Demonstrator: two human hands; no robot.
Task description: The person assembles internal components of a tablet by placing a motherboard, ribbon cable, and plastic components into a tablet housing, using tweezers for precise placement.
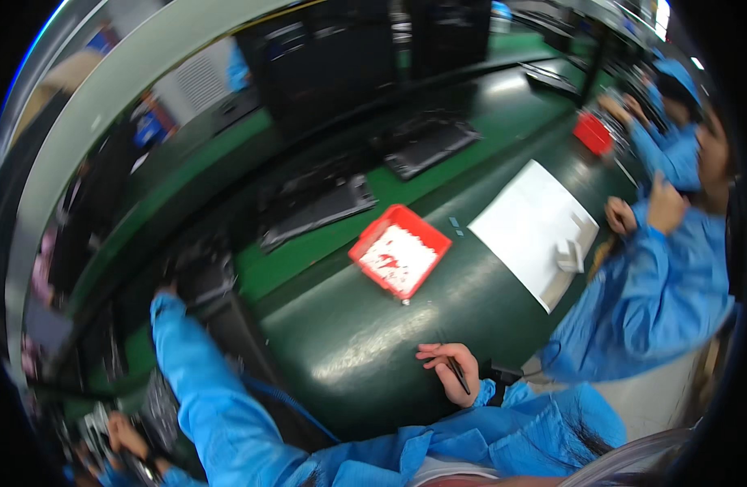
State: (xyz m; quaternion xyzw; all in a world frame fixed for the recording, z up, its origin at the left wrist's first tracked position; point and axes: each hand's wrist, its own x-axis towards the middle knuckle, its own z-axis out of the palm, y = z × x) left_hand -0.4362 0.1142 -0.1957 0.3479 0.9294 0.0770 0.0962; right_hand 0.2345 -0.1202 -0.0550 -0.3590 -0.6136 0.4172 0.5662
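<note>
My left arm reaches out to the far left in a blue sleeve. My left hand (167, 290) is at a black, flat-panelled part (207, 277) on the green line; its fingers are mostly hidden and blurred. Nearer the middle, my right hand (453, 371) is above the dark green bench top with a thin black pen-like tool (459, 377) held in it, its tip pointing toward me. Beyond it stands a red square tray (443, 241) with many small white pieces (399, 256) inside.
A white sheet (515, 227) lies to the right, with crumpled white scraps (570, 255) on it. Black panel units (321, 207) line the green strip. Co-workers in blue sit at right, near another red bin (593, 134). Another person's hands (127, 436) show lower left.
</note>
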